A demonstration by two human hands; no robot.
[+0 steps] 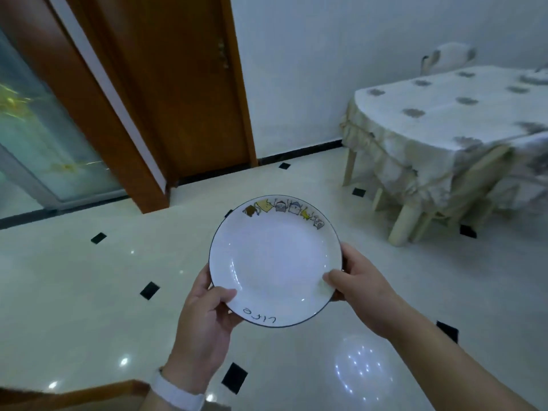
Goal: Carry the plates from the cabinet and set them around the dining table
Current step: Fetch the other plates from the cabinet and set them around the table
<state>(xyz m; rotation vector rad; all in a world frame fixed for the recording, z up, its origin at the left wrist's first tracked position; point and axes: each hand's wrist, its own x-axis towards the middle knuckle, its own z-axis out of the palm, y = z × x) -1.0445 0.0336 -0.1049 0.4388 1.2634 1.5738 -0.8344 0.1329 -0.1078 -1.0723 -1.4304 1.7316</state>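
A white plate (275, 256) with a dark rim, cartoon figures along its far edge and handwriting on its near edge, is held level above the tiled floor (89, 292). The left hand (207, 310) grips its near-left rim, thumb curled on top; the right hand (358, 283) grips the right rim the same way. A white band (175, 393) sits on the left wrist. The dining table (444, 114), under a patterned cloth, stands well apart at right; a wooden door (184, 84) is behind.

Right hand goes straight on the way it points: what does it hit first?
The right hand grips the plate, which lies in its line; past it, floor toward the wooden door, depth unclear.
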